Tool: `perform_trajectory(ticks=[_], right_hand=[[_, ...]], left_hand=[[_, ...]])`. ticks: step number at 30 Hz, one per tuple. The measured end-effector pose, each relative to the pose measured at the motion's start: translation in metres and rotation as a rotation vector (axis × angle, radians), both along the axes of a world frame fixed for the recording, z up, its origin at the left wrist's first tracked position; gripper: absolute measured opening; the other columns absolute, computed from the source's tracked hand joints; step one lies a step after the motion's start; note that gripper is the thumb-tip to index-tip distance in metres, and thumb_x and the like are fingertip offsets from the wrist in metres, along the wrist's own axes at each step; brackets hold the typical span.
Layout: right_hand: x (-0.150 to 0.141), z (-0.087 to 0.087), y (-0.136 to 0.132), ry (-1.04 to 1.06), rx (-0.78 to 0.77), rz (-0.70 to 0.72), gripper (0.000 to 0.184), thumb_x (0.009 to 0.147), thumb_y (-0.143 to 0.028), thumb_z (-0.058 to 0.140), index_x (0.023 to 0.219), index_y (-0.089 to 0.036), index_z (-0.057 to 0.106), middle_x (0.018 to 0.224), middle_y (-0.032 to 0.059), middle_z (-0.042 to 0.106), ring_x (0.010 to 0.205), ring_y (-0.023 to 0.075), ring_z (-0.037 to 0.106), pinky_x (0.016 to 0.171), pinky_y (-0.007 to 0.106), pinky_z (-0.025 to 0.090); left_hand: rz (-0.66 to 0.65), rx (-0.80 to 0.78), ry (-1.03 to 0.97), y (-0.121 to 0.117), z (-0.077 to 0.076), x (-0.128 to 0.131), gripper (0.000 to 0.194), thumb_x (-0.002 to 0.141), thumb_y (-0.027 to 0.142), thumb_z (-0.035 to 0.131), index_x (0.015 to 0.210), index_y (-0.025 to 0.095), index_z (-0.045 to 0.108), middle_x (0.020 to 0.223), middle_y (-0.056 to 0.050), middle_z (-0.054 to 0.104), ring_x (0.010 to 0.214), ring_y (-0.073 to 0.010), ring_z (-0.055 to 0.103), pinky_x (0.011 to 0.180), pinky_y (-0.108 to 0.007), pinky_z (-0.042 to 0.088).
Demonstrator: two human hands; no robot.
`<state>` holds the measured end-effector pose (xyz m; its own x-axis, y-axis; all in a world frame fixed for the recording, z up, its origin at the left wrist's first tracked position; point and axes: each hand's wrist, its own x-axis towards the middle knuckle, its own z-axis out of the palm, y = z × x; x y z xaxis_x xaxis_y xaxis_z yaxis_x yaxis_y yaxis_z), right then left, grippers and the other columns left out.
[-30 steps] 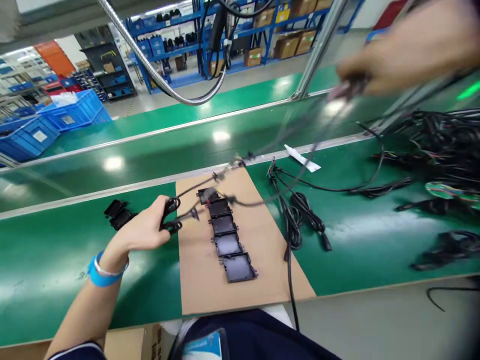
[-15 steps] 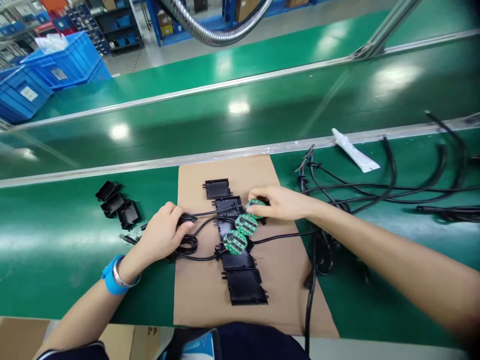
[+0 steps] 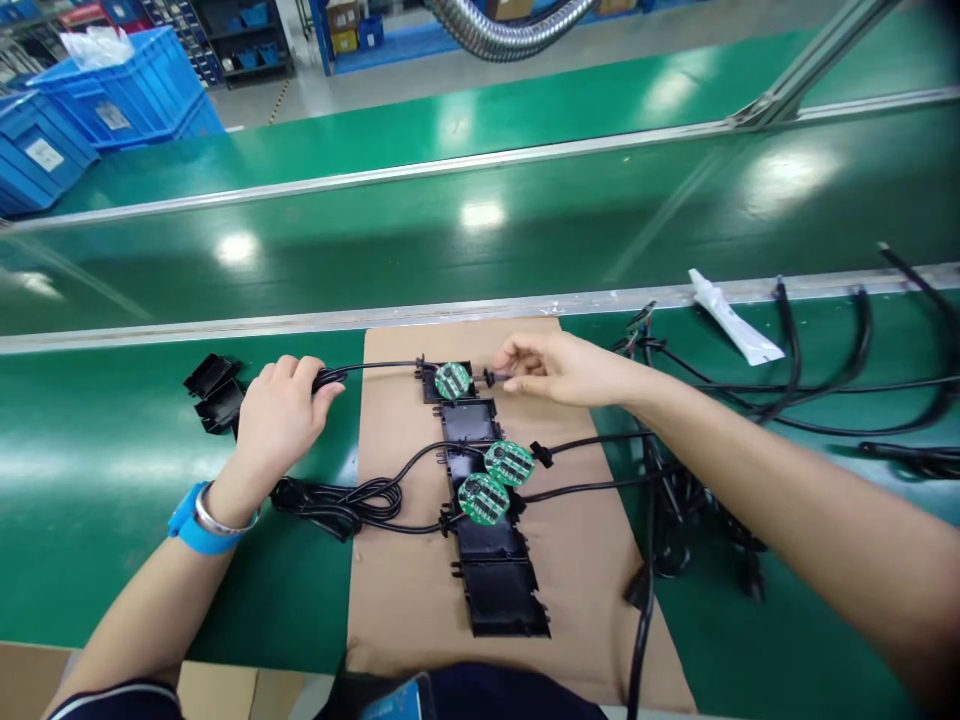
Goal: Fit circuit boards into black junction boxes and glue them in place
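Observation:
A row of black plastic housings lies down the middle of a brown cardboard sheet. A round green circuit board sits over the farthest housing, with a black cable running out of it to each side. My left hand is closed on the left cable. My right hand pinches the cable just right of that board. Two more green boards with cables rest over the middle housings.
A coiled black cable lies left of the cardboard. Loose black housings sit at the far left. A tangle of cables and a white tube lie to the right. Blue crates stand beyond the green conveyor.
Both hands have carried one board with its cables up from the middle housings to the farthest housing. My left hand left the coiled cable and now grips the upper cable.

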<state>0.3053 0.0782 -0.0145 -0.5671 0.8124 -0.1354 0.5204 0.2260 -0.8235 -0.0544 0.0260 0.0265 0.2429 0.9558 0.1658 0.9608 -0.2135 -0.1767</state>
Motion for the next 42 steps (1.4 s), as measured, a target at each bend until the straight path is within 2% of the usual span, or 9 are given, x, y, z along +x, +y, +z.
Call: perform_trajectory(ticks=[2,6,11,16,20,25,30,35,42], right_hand=[[0.002,-0.012,0.001,-0.080,0.153,-0.063,0.020,0.082,-0.039,0.058,0.087,-0.019,0.060,0.085,0.0055,0.070,0.073,0.0170,0.062,0.070,0.033,0.049],[0.001,-0.025,-0.001,-0.184,0.342,0.006,0.015,0.085,-0.029,0.052,0.081,-0.021,0.064,0.081,0.0041,0.070,0.074,0.0184,0.062,0.071,0.034,0.047],[-0.004,-0.016,-0.018,-0.226,0.530,-0.012,0.022,0.090,-0.028,0.049,0.084,-0.020,0.068,0.092,0.0105,0.071,0.093,0.0266,0.060,0.087,0.043,0.046],[-0.009,0.008,-0.058,-0.127,0.385,0.070,0.034,0.095,-0.047,0.051,0.085,-0.020,0.068,0.086,0.0097,0.067,0.088,0.0238,0.055,0.083,0.039,0.044],[-0.013,0.010,-0.078,-0.127,0.185,0.168,0.024,0.086,-0.043,0.062,0.086,-0.019,0.062,0.083,0.0062,0.059,0.083,0.0211,0.051,0.075,0.034,0.041],[-0.019,0.003,-0.092,-0.052,0.224,0.148,0.020,0.080,-0.026,0.062,0.078,-0.021,0.043,0.080,0.0034,0.051,0.079,0.0187,0.046,0.069,0.030,0.038],[-0.027,0.000,-0.108,-0.062,0.351,0.166,0.017,0.083,-0.020,0.054,0.078,-0.022,0.038,0.076,0.0023,0.049,0.071,0.0167,0.045,0.064,0.028,0.036],[-0.033,0.001,-0.111,-0.104,0.487,0.100,0.020,0.086,-0.021,0.047,0.074,-0.023,0.032,0.068,0.0008,0.048,0.060,0.0148,0.041,0.058,0.028,0.032],[0.002,0.012,-0.071,-0.054,0.191,0.035,0.037,0.081,-0.048,0.069,0.099,-0.021,0.052,0.092,0.0036,0.064,0.076,0.0169,0.059,0.066,0.028,0.045]], left_hand=[[-0.006,-0.054,0.069,0.004,-0.009,0.000,0.038,0.099,0.049,0.041,0.106,0.018,0.063,0.092,-0.012,0.063,0.086,-0.0303,0.061,0.073,-0.038,0.047],[-0.059,-0.202,0.116,0.004,-0.019,-0.001,0.039,0.101,0.046,0.038,0.106,0.019,0.065,0.089,-0.010,0.064,0.085,-0.0297,0.063,0.070,-0.037,0.045],[-0.084,-0.185,0.126,-0.003,-0.007,-0.001,0.040,0.101,0.045,0.036,0.107,0.021,0.068,0.087,-0.009,0.065,0.083,-0.0294,0.064,0.067,-0.037,0.042],[-0.117,-0.120,0.106,-0.013,0.001,-0.001,0.039,0.100,0.043,0.039,0.115,0.022,0.069,0.095,-0.011,0.066,0.086,-0.0314,0.062,0.071,-0.043,0.044],[-0.210,-0.099,-0.042,-0.025,-0.005,0.016,0.045,0.096,0.045,0.049,0.124,0.015,0.065,0.113,-0.017,0.065,0.099,-0.0354,0.060,0.079,-0.048,0.048],[-0.548,-0.477,-0.408,-0.051,-0.025,0.050,0.035,0.098,0.043,0.051,0.119,0.018,0.063,0.106,-0.009,0.070,0.097,-0.0241,0.065,0.085,-0.037,0.053],[-0.518,-0.450,-0.443,-0.064,-0.045,0.057,0.021,0.099,0.028,0.047,0.112,0.020,0.062,0.105,-0.007,0.070,0.097,-0.0224,0.067,0.086,-0.036,0.054],[-0.543,-0.422,-0.382,-0.065,-0.046,0.057,0.018,0.098,0.024,0.043,0.103,0.019,0.059,0.099,-0.008,0.068,0.092,-0.0223,0.066,0.084,-0.036,0.054],[-0.280,-0.267,-0.371,-0.048,-0.026,0.051,0.018,0.099,0.024,0.038,0.105,0.020,0.054,0.101,-0.007,0.060,0.086,-0.0197,0.064,0.070,-0.031,0.054]])
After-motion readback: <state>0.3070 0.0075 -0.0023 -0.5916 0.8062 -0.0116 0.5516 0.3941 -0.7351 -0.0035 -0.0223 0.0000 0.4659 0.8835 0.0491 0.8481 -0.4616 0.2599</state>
